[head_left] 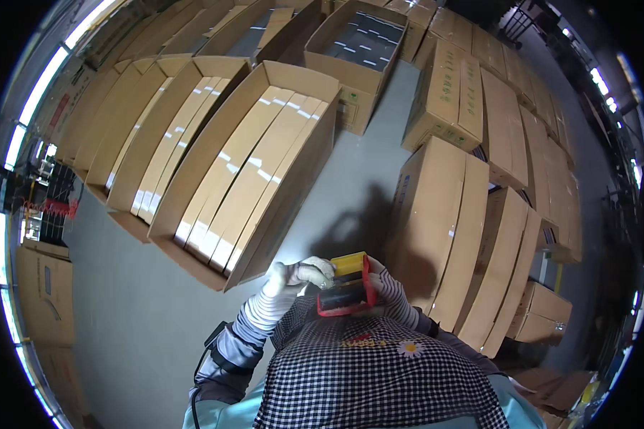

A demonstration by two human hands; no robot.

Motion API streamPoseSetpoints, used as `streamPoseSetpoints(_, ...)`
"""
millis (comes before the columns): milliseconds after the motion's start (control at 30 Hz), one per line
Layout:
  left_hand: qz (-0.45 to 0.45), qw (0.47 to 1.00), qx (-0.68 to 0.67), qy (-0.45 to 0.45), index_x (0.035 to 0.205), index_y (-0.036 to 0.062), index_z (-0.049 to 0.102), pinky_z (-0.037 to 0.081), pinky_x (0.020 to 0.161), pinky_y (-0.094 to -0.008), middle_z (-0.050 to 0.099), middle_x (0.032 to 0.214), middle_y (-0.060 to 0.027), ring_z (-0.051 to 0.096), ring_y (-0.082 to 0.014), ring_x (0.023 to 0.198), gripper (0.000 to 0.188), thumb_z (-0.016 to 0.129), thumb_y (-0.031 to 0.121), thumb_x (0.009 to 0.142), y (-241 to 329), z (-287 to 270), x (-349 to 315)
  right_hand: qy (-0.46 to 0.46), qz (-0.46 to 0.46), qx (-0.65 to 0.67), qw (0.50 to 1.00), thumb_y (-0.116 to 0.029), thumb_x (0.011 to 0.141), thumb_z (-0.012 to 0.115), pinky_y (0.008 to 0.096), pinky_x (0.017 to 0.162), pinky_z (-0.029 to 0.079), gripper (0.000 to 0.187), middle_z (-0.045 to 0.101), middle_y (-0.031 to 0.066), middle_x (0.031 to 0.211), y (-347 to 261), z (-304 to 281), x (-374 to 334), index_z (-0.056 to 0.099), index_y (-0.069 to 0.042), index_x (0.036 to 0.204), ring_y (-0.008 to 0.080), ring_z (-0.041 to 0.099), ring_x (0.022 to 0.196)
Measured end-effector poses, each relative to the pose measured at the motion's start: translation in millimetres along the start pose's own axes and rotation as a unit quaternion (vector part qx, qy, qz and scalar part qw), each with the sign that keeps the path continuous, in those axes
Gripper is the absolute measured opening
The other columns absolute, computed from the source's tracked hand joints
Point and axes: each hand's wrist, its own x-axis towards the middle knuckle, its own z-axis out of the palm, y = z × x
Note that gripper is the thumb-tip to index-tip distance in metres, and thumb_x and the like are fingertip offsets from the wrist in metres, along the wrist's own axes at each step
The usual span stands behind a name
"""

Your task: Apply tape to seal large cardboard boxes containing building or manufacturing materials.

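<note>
In front of my chest I hold a hand-held tape dispenser (369,284) with a red frame, a yellow part on top and a dark cylinder across its middle. My right hand (388,287) grips it from the right side, its fingers partly hidden behind the red frame. My left hand (300,274), in a pale glove, is closed at the dispenser's left edge. Its fingertips are pressed together there, and I cannot make out what is pinched between them. Both wrists have striped cuffs.
Ahead to the left stands an open long carton (166,214) with flat brown boxes inside, beside more open cartons. Another open carton (358,107) holds dark grey packs. Closed cartons (429,207) line the right side. Grey floor (143,307) runs between them.
</note>
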Motion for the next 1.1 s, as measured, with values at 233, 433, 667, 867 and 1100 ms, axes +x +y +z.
streamPoseSetpoints(233, -0.011, 0.969, 0.236, 0.068, 0.079, 0.0025, 0.06, 0.045, 0.078, -0.0271, 0.059, 0.09, -0.003, 0.054, -0.0118, 0.082, 0.019, 0.063, 0.013, 0.095, 17, -11, 172, 0.075, 0.068, 0.183, 0.978, -0.034, 0.082, 0.079, 0.0351, 0.09, 0.057, 0.064, 0.056, 0.0135, 0.129, -60, -93, 109, 0.048, -0.009, 0.132, 0.0244, 0.058, 0.117)
streamPoseSetpoints(433, 0.212, 0.85, 0.482, -0.012, 0.076, 0.005, 0.059, 0.051, 0.072, -0.0341, 0.061, 0.09, -0.01, 0.063, -0.0226, 0.081, 0.02, 0.069, 0.015, 0.09, 84, 41, 327, -0.042, -0.169, -0.11, 0.978, -0.038, 0.082, 0.078, 0.0388, 0.1, 0.051, 0.06, 0.063, 0.0091, 0.117, -169, -182, 193, 0.054, -0.004, 0.125, 0.0219, 0.063, 0.109)
streamPoseSetpoints(667, 0.086, 0.982, 0.134, 0.102, 0.081, 0.0033, 0.061, 0.048, 0.086, -0.0335, 0.06, 0.091, -0.0069, 0.06, -0.0197, 0.092, 0.031, 0.061, 0.029, 0.098, 126, 29, 468, 0.015, -0.434, -0.54, 0.721, -0.025, 0.066, 0.082, 0.0505, 0.106, 0.041, 0.044, 0.069, 0.0134, 0.106, -288, -239, 304, 0.058, -0.004, 0.098, 0.0285, 0.068, 0.097)
streamPoseSetpoints(867, 0.019, 0.956, 0.284, -0.068, 0.081, 0.004, 0.062, 0.047, 0.076, -0.031, 0.06, 0.09, -0.0075, 0.059, -0.0183, 0.084, 0.019, 0.072, 0.019, 0.086, 190, -27, 583, -0.023, -0.486, -0.579, 0.655, -0.02, 0.072, 0.076, 0.0575, 0.106, 0.039, 0.038, 0.069, 0.0121, 0.103, -365, -277, 412, 0.058, -0.006, 0.103, 0.0304, 0.068, 0.093)
streamPoseSetpoints(1100, 0.333, 0.786, 0.512, -0.098, 0.079, 0.009, 0.064, 0.051, 0.066, -0.0321, 0.062, 0.083, -0.0065, 0.063, -0.0226, 0.074, 0.011, 0.075, 0.008, 0.079, 268, -22, 712, 0.015, -0.084, -0.018, 0.996, -0.017, 0.085, 0.068, 0.0458, 0.105, 0.044, 0.038, 0.067, 0.0134, 0.118, -399, -332, 537, 0.062, -0.002, 0.12, 0.0302, 0.065, 0.108)
